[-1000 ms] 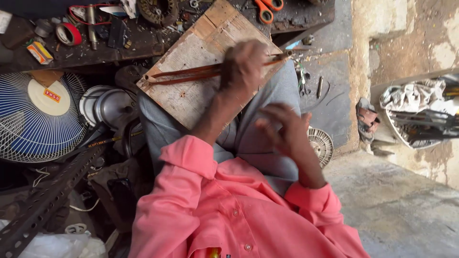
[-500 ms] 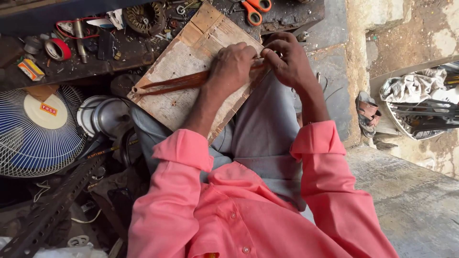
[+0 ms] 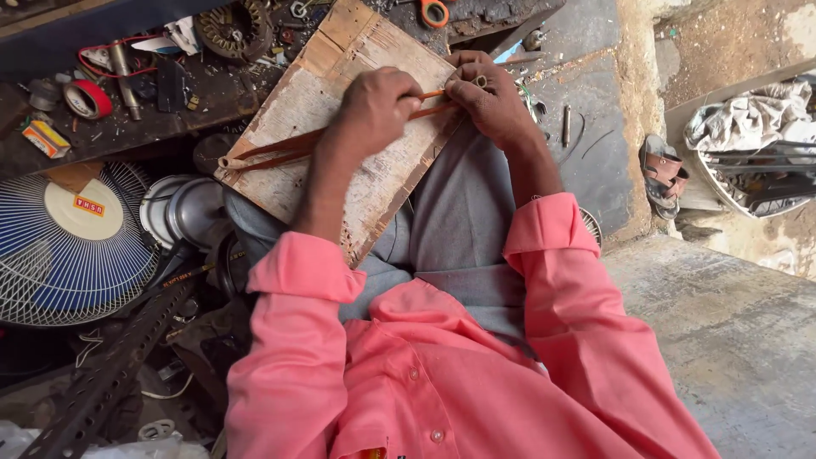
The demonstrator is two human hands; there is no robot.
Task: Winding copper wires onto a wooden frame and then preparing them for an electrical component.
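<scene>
Cluttered workshop floor, worn wooden board (image 3: 340,136) across the lap: a long copper-wire bundle (image 3: 280,149) lies lengthwise, running left (far end free). Left hand (image 3: 374,110) closes over it; right hand (image 3: 493,102) pinches its near end.

A second ago the right hand (image 3: 493,102) was down near the lap, away from the board (image 3: 340,136). Then it came up to the board. Now it pinches the end of the coil (image 3: 280,151), right beside the left hand (image 3: 378,106). The left hand pressed on the coil the whole time.
</scene>
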